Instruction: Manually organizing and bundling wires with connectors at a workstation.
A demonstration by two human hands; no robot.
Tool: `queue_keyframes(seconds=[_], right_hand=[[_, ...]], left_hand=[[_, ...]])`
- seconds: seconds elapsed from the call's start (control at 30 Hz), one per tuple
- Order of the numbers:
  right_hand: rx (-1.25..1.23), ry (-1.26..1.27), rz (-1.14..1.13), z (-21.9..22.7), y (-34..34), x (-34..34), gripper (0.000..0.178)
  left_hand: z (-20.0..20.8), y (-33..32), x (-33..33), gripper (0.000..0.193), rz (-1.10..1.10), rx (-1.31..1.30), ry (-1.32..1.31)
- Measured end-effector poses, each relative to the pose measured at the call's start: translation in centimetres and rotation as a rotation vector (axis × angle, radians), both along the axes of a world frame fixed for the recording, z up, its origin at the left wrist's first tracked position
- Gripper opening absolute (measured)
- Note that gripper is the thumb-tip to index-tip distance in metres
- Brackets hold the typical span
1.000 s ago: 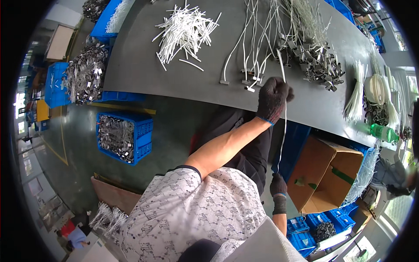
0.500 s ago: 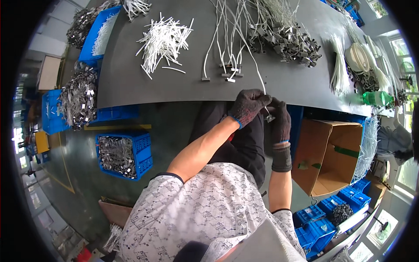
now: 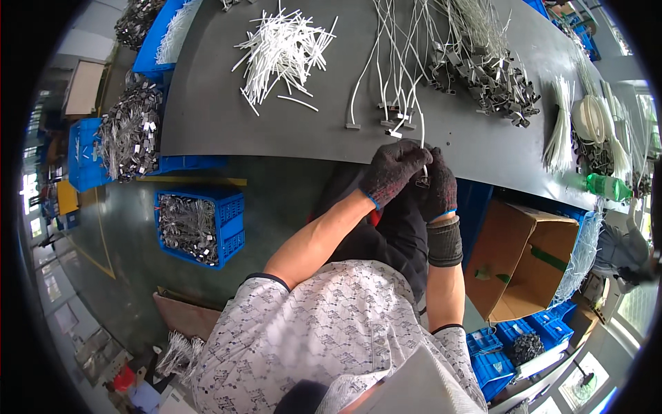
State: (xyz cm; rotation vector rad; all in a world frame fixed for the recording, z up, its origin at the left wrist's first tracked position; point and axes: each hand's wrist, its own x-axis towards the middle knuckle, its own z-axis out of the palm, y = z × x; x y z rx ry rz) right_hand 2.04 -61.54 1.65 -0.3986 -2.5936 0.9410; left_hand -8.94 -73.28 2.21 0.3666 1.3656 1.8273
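I saw left hand [image 3: 397, 172], fingers pinched on white cable [image 3: 423, 127], dark connector [image 3: 423, 181] just below fingertips. Right hand [image 3: 439, 185] alongside; couldn't tell if fingers closed. Judged cable light, bendy, smooth; best grip just above connector.

Rough knit gloves [image 3: 392, 172], smooth tabletop [image 3: 234, 131], seemingly plastic cable [image 3: 423, 126]

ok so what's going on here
A person in dark gloves is working at the near edge of a grey table. The left hand pinches a white cable, and the right hand is close beside it at the cable's end, its grip partly hidden. Farther back on the table lie a loose pile of short white tubes and a heap of cables with dark plugs.
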Motion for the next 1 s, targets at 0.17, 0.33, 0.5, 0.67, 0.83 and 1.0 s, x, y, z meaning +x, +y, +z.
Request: queue_keyframes(seconds=[0.17, 0.33, 0.5, 0.67, 0.83, 1.0], right_hand=[[-0.128, 0.065, 0.000, 0.5, -1.0, -2.4, 0.050], [-0.952, -0.299, -0.387, -1.9, 2.1, -5.9, 0.036], [0.202, -0.091, -0.328, -4.0, 7.4, -10.9, 0.029], [0.375, -0.228, -0.141, -7.2, 11.6, -16.3, 0.036], [0.410, -0.340, -0.163, -9.3, 11.3, -16.6, 0.029], [0.155, -0.393, -0.192, -7.4, 6.1, -14.3, 0.036]], left_hand=[[-0.3, -0.1, -1.4, 0.022, 0.034, -0.138, 0.254], [-0.6, 0.4, -5.4, 0.032, -0.060, -0.191, 0.045], [-1.1, 0.2, -11.6, 0.040, -0.109, -0.460, 0.344], [-3.6, -2.2, -13.7, 0.035, 0.180, -0.767, 0.737], [-5.7, -7.7, -16.2, 0.035, 0.335, -1.069, 0.743], [-6.6, -8.8, -18.8, 0.048, 0.108, -1.415, 0.594]])
